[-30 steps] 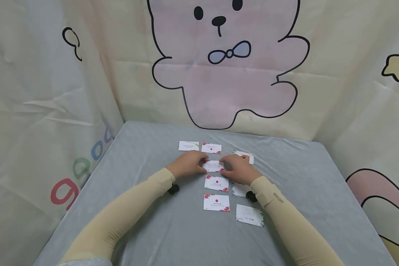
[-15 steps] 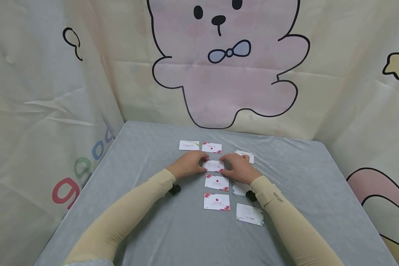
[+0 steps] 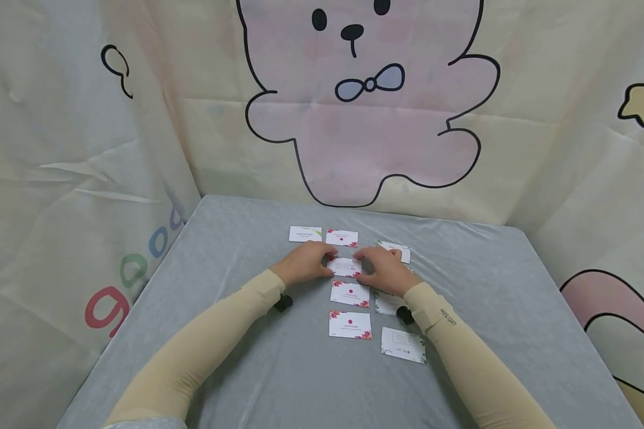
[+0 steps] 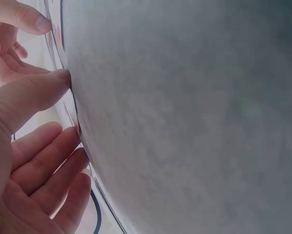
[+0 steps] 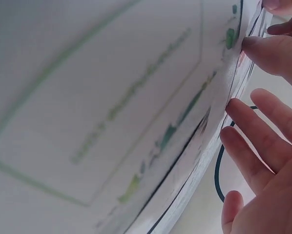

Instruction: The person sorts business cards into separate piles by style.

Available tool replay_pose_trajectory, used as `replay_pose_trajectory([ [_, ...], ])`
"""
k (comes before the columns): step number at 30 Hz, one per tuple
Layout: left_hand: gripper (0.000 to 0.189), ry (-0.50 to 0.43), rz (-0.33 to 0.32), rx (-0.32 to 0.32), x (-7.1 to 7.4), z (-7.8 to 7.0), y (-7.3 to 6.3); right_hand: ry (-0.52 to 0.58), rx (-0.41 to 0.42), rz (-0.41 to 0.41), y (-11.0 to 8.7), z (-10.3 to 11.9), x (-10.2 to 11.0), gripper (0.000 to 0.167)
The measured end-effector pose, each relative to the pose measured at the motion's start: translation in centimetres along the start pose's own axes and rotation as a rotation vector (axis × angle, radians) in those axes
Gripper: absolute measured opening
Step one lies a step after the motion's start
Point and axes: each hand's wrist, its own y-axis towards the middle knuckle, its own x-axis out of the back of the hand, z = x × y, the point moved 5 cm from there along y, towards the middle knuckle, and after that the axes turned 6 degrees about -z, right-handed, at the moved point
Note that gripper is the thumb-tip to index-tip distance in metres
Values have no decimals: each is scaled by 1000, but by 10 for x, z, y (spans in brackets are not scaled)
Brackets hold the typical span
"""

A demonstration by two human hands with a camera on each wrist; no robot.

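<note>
In the head view a white card with red flowers (image 3: 345, 267) lies flat on the grey cloth between both hands. At its left end is my left hand (image 3: 305, 263), thumb near one corner and fingers near the other. My right hand (image 3: 384, 271) mirrors this at the right end. The wrist views show relaxed, fairly straight fingers (image 4: 53, 165) and spread fingers (image 5: 256, 146) touching down along the card's edges; firm pinching is not visible. Two matching flowered cards, a nearer one (image 3: 350, 325) and a middle one (image 3: 350, 294), lie in the same column.
Behind the hands lie a plain white card (image 3: 305, 234) and another flowered card (image 3: 341, 238). Green-leaf cards form a right-hand column: a far one (image 3: 397, 252), one partly under the right hand (image 3: 387, 304), a near one (image 3: 403, 345). Printed curtains surround the cloth-covered table (image 3: 268, 369).
</note>
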Motion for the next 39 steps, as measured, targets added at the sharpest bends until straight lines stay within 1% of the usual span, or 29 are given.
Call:
replay_pose_trajectory([
  [6, 50, -12, 0, 5, -3, 8, 4, -2, -4, 20, 5, 0, -1, 53],
  [11, 49, -27, -4, -8, 1, 13, 9, 7, 1, 16, 12, -1, 0, 54],
  [15, 48, -10, -29, -13, 7, 16, 19, 5, 1, 0, 23, -4, 3, 54],
  [18, 49, 16, -33, 2, 8, 20, 29, -9, -11, -6, 33, -8, 5, 53],
  [22, 50, 40, -34, 28, 10, 25, 44, -7, -44, -10, 49, -14, 7, 52],
  [26, 49, 57, -52, 49, 16, 27, 59, 7, -83, -19, 63, -20, 9, 50],
  [28, 49, 67, -49, 58, 18, 28, 64, 13, -100, -19, 69, -23, 8, 49],
  [32, 48, 86, -30, 62, 18, 30, 71, 9, -126, -10, 76, -28, 5, 48],
  [35, 50, 92, -16, 56, 16, 31, 74, 0, -139, -8, 77, -31, 2, 47],
  [39, 50, 81, -7, 75, 14, 33, 75, -3, -138, -11, 78, -32, 1, 47],
])
